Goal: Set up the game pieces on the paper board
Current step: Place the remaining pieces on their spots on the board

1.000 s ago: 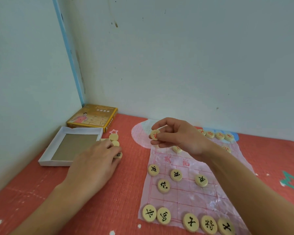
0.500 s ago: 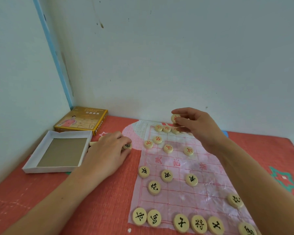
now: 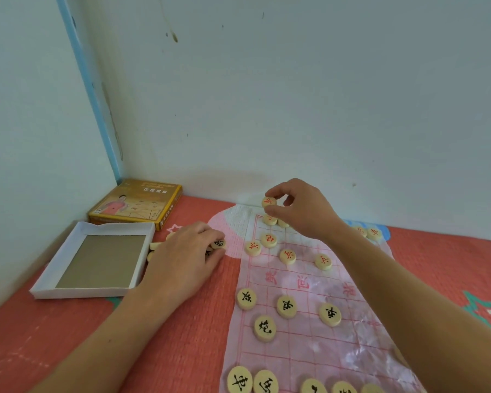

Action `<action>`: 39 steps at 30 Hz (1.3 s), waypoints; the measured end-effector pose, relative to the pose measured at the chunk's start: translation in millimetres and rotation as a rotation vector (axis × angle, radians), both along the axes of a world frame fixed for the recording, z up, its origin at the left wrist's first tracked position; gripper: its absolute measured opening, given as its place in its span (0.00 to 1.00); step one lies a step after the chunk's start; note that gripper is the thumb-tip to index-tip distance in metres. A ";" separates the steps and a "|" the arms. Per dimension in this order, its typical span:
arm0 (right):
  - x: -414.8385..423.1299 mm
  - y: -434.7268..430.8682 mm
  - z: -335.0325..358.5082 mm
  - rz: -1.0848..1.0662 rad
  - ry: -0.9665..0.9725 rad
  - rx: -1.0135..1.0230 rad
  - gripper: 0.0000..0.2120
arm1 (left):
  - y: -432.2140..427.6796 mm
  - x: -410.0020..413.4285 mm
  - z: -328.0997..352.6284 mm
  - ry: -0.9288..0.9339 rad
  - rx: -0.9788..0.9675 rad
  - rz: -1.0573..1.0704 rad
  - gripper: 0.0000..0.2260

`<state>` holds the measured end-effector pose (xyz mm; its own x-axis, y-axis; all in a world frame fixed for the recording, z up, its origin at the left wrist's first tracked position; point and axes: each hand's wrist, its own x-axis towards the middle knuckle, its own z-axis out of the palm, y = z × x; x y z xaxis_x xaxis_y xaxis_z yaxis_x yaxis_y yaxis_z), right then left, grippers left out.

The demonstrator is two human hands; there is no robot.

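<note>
Above the upper-left corner of the paper board (image 3: pixel 309 282), your right hand (image 3: pixel 304 211) pinches a red-marked piece (image 3: pixel 268 201) between thumb and finger, likely bound for the back row's end. Left of centre, your left hand (image 3: pixel 182 259) curls round a loose piece (image 3: pixel 219 244) beside the white tray (image 3: pixel 80 293), probably queued next. Underneath lies a red mat (image 3: pixel 182 350); pale walls (image 3: pixel 323 109) stand behind.

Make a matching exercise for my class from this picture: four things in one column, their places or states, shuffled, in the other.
Column 1
1. left hand
2. right hand
3. white tray
4. yellow box

Column 2
A. lies closed, behind the white tray
B. pinches a red-marked piece over the paper board's far edge
C. holds a loose piece on the red mat
D. lies open beside the left hand

Pairs: 1-C, 2-B, 3-D, 4-A
</note>
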<state>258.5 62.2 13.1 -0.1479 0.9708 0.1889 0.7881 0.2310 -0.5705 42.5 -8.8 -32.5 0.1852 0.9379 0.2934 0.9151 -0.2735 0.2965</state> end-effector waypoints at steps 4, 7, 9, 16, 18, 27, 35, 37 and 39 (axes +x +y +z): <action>-10.0 13.6 -11.0 0.029 -0.083 0.004 0.12 | -0.9 -0.9 -0.1 -0.020 -0.007 0.007 0.14; -15.0 20.6 -19.3 0.033 -0.130 -0.002 0.12 | -0.1 -1.2 -0.9 -0.031 -0.010 0.007 0.14; -18.6 24.2 -23.1 0.036 -0.175 0.005 0.12 | 0.6 -1.9 -1.4 -0.048 -0.017 0.008 0.14; -21.4 26.8 -27.0 0.030 -0.308 0.032 0.07 | 1.6 -3.5 -1.6 -0.056 -0.039 0.006 0.14; -20.7 27.9 -29.1 0.031 -0.317 0.028 0.07 | 1.7 -3.8 -1.6 -0.054 -0.045 0.008 0.14; -25.5 17.3 -18.9 0.070 -0.284 0.102 0.05 | 0.5 -6.2 2.1 -0.038 -0.002 0.021 0.19; -54.4 -14.9 -7.5 0.442 -0.211 -0.035 0.11 | -1.3 -22.8 6.2 0.042 -0.091 0.049 0.25; -58.0 -17.5 -7.1 0.494 -0.284 -0.056 0.14 | -1.6 -24.4 4.6 0.041 -0.090 0.053 0.22; -61.3 -18.2 -8.3 0.522 -0.336 -0.065 0.16 | -1.4 -25.1 3.2 0.025 -0.066 0.059 0.17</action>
